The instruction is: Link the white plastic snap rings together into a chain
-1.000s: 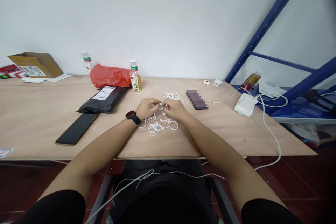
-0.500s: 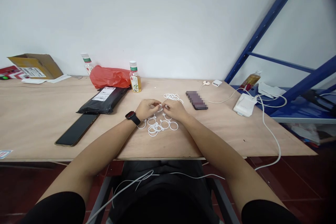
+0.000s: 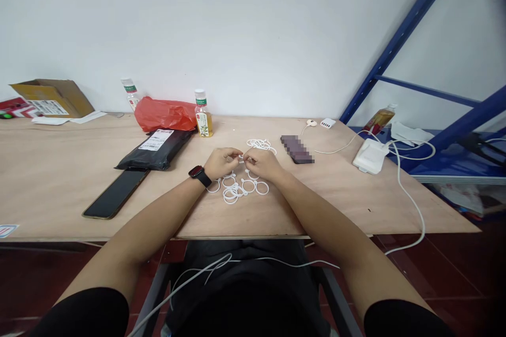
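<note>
My left hand (image 3: pixel 221 162), with a black watch on its wrist, and my right hand (image 3: pixel 261 162) meet fingertip to fingertip above the table. Both pinch one small white plastic ring (image 3: pixel 241 159), mostly hidden by the fingers. Just below my hands lie several loose white rings (image 3: pixel 231 195), each with a small knob or eyelet, some overlapping. Behind my right hand is another pile of white rings (image 3: pixel 259 144), partly covered by that hand.
A black parcel (image 3: pixel 156 150), a phone (image 3: pixel 116 195), a red bag (image 3: pixel 164 114) and a drink bottle (image 3: pixel 204 116) are on the left. To the right are a second phone (image 3: pixel 296 149), a white charger (image 3: pixel 370 156) with cables and a blue rack (image 3: pixel 403 42).
My hands stay almost in place, with the fingers shifting slightly around the ring. The camera view has moved a little.
</note>
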Demonstrator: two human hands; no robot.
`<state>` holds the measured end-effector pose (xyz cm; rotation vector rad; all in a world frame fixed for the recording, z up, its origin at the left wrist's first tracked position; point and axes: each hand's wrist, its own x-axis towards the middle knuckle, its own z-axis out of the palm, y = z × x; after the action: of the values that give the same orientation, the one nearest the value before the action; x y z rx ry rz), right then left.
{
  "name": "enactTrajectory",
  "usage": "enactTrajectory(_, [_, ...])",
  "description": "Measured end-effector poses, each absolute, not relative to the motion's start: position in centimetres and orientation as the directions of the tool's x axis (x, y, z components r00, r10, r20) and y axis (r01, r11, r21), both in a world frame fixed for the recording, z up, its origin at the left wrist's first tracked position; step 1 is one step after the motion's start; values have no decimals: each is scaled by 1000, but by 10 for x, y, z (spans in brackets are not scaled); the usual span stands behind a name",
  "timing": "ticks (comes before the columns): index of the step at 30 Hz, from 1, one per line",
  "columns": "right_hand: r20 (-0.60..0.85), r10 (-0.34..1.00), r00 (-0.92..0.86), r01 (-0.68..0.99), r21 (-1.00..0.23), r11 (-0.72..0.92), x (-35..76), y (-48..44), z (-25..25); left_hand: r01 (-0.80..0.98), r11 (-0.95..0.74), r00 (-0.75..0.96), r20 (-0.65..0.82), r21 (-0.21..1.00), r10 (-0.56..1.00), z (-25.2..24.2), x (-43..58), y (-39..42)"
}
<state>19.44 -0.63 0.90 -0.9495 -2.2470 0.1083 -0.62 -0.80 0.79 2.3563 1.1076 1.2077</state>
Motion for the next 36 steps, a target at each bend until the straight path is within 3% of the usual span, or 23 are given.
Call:
enactTrajectory(13, [539,670,-511,616,-314,722,187,-9,8,510,-657,330,579,556,746,7,-4,-7])
enactTrajectory(28, [555,670,-493,586,-357,727,184,-9,7,355,-517,257,450,779,855,0,3,3])
enactTrajectory(32, [554,678,-483,606,-347,716,187,-9,8,392,-549,260,483,738,836,2,-2,3])
enactTrajectory(36, [574,714,-401,703,-306,642,198,-3,11,524,-622,303,555,581,774,7,-15,5])
